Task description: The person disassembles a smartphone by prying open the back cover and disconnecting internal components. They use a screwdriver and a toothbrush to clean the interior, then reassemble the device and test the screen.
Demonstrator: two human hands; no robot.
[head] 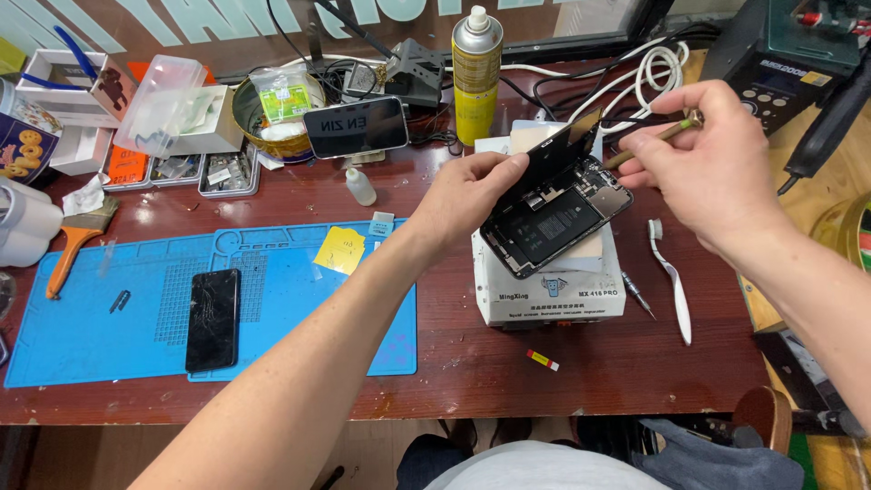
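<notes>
Scuffed dark-red desk (562, 363), blue mat (299, 299) across it; left hand (467, 195) gripping opened phone (553, 218), right hand (703, 163) pinching a brush (649, 141).

The table (581, 363) is dark reddish-brown wood, scuffed with pale marks. The work mat (299, 263) is bright blue with a fine dotted grid patch. On it lies a black phone (214, 319) whose glass carries a web of pale cracks, and a yellow note (340, 249). The opened phone (553, 222) is black inside with grey metal parts. The box (549, 295) beneath it is white with dark lettering. The spray can (476, 77) is yellow with a silver shoulder and white cap. The brush (77, 240) has an orange handle. The tool (649, 141) appears brass-coloured; its tip is indistinct.
</notes>
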